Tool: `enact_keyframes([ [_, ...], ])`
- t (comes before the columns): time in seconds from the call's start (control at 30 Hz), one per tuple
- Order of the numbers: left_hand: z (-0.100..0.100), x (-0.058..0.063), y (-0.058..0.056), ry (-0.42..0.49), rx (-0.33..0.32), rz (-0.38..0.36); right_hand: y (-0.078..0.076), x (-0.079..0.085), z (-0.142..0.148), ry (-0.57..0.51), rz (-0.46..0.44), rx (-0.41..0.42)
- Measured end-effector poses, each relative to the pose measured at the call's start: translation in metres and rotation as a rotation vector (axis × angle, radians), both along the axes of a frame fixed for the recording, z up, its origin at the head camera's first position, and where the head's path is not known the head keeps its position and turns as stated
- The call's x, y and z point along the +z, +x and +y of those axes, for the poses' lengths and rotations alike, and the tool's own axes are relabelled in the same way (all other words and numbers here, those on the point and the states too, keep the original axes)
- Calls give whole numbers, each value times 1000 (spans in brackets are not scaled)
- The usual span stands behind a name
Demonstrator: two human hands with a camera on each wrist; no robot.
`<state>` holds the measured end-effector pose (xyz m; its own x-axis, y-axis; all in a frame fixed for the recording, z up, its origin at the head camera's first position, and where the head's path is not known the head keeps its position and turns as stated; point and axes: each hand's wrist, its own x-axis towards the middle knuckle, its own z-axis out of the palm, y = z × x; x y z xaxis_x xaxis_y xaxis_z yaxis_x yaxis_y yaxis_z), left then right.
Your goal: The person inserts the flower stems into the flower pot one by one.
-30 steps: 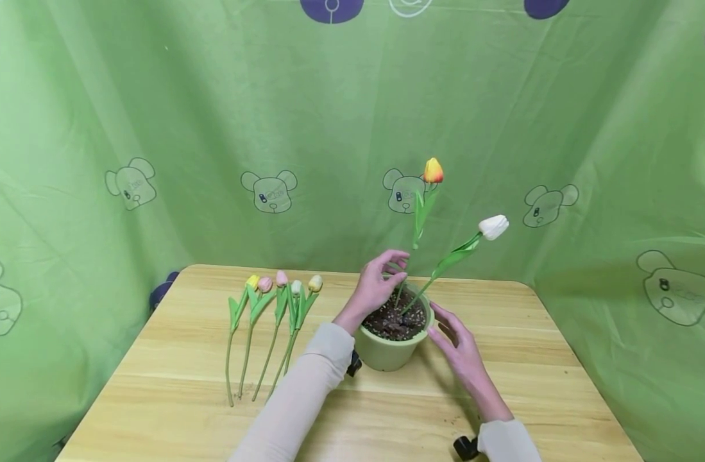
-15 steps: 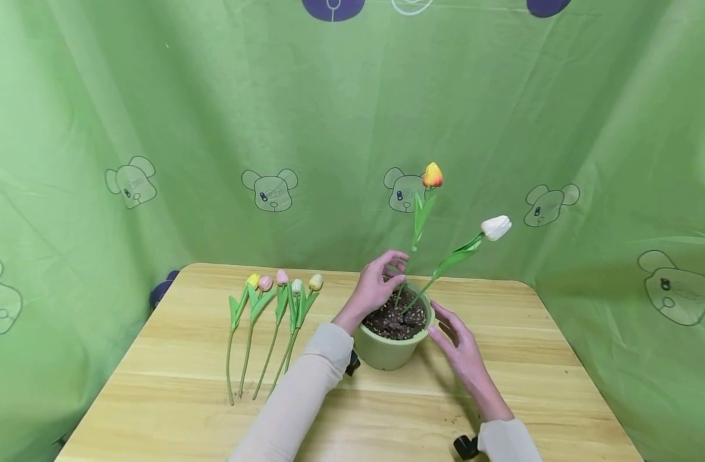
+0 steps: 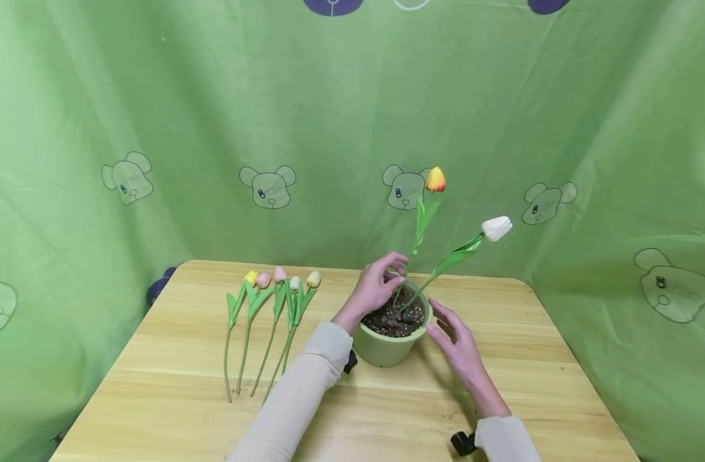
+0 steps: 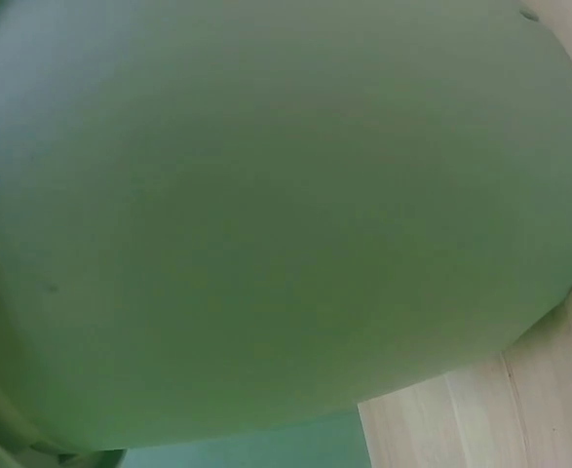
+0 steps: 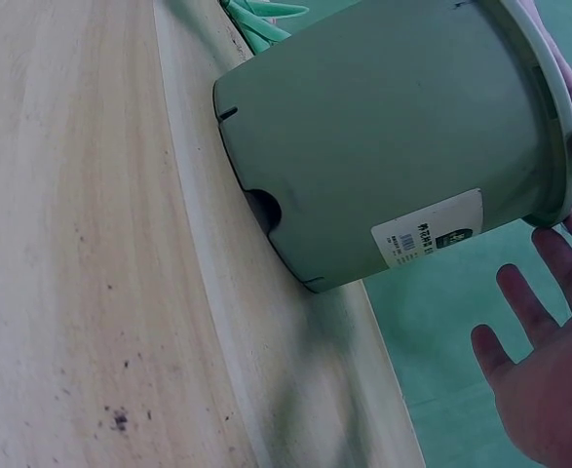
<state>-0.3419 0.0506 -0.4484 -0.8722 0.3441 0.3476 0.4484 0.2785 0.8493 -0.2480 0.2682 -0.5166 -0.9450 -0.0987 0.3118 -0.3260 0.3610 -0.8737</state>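
Observation:
In the head view, my left hand (image 3: 376, 287) pinches the stem of an orange-yellow tulip (image 3: 435, 179) low down, just over the soil (image 3: 395, 321). The tulip stands nearly upright in a green flowerpot (image 3: 381, 353). A white tulip (image 3: 496, 228) also rises from the soil, leaning right. My right hand (image 3: 458, 340) has its fingers spread, with the thumb and fingertips at the right side of the pot's rim. In the right wrist view, a white label (image 5: 428, 228) shows on the pot's side. The pot's wall (image 4: 266, 214) fills most of the left wrist view and hides my left fingers.
Several tulips lie on the wooden table (image 3: 173, 359) left of the pot: a yellow tulip (image 3: 251, 278), pink tulips (image 3: 280, 274) and pale ones such as the cream tulip (image 3: 314, 279). Soil crumbs (image 5: 120, 419) dot the tabletop. A green curtain (image 3: 329, 96) hangs behind.
The orange-yellow tulip has sunk a little toward the soil in my left hand. The head view has tilted slightly. My right hand stays at the rim.

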Motion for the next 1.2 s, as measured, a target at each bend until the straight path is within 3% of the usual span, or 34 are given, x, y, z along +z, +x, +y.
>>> enact_keyframes([
  [1.2,3,-2,2,-80,31,-24,3,5,-1,1,-8,1],
])
